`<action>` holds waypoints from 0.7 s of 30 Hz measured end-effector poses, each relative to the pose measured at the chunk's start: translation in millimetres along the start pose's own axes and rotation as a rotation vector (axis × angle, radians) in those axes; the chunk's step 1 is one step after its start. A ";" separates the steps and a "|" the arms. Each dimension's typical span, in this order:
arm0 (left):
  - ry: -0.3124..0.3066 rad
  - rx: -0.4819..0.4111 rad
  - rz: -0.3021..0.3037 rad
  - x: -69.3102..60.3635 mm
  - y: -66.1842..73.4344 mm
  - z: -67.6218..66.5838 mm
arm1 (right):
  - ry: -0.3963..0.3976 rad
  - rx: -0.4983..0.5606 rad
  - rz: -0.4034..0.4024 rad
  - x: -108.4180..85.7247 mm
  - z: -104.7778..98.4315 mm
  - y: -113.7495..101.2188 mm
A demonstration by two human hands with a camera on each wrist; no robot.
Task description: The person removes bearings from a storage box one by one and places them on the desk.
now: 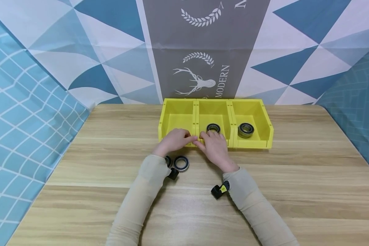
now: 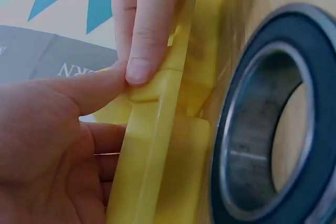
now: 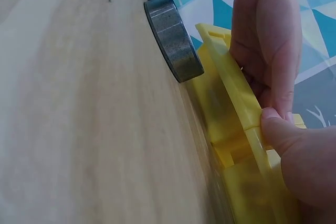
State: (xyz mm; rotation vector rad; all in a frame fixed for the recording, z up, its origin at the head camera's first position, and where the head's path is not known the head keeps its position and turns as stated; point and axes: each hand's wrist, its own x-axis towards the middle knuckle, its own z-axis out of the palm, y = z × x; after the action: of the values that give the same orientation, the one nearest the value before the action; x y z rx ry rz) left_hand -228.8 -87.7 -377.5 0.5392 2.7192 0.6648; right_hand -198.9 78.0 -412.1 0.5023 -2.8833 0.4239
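Observation:
Three yellow bins stand joined side by side: a left bin [image 1: 179, 116], a middle bin [image 1: 213, 110] and a right bin [image 1: 249, 110]. My left hand [image 1: 176, 139] grips the left bin's front wall near the seam with the middle one, fingers behind the wall and thumb at the rim. Beside it, my right hand [image 1: 215, 147] pinches the front rim at that seam, its thumb [image 3: 278, 129] on the outer side. The thumbs nearly meet. One ball bearing [image 1: 208, 127] lies in the middle bin behind the right hand. Another bearing [image 1: 242, 132], thick and possibly stacked, sits in the right bin.
Two bearings lie on the wooden table [image 1: 310, 171] before the bins: one bearing [image 1: 175, 164] in full view, the other bearing [image 1: 170, 162] partly hidden by the left sleeve. A patterned cloth [image 1: 120, 51] hangs behind the bins.

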 end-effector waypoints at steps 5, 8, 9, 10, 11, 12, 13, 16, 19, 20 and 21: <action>0.010 -0.014 -0.020 -0.2 0.3 -0.2 | -0.026 0.022 -0.006 1.9 -3.1 1.3; 0.014 -0.024 -0.015 -0.9 0.7 -0.9 | -0.058 0.091 -0.013 3.3 -7.3 3.8; 0.015 -0.027 -0.014 -1.3 0.9 -1.3 | -0.067 0.130 -0.011 3.7 -9.1 5.0; 0.016 -0.029 -0.011 -1.5 0.8 -1.5 | -0.074 0.175 -0.007 4.0 -10.9 6.1; 0.015 -0.029 -0.011 -1.6 0.6 -1.6 | -0.076 0.220 -0.005 4.2 -12.9 7.3; 0.014 -0.032 -0.011 -1.6 0.3 -1.6 | -0.070 0.266 0.005 4.5 -14.6 8.4; 0.012 -0.033 -0.012 -1.6 0.1 -1.4 | -0.057 0.310 0.015 4.8 -16.1 9.5; 0.012 -0.032 -0.010 -0.5 -0.9 -1.1 | 0.009 0.394 0.046 5.3 -19.0 12.3; 0.015 -0.033 -0.006 0.4 -1.0 -1.0 | 0.085 0.388 0.071 6.3 -18.7 14.4; 0.016 -0.030 -0.002 0.7 -1.1 -0.9 | 0.098 0.365 0.071 7.0 -17.9 15.0; 0.017 -0.031 0.000 0.9 -1.3 -0.6 | 0.100 0.339 0.076 8.0 -17.4 15.1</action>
State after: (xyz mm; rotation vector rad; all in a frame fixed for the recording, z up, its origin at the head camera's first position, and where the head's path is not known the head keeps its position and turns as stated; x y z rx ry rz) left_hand -230.2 -88.7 -377.8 0.5289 2.7201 0.7132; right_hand -209.3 94.5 -397.6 0.4077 -2.7492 0.9311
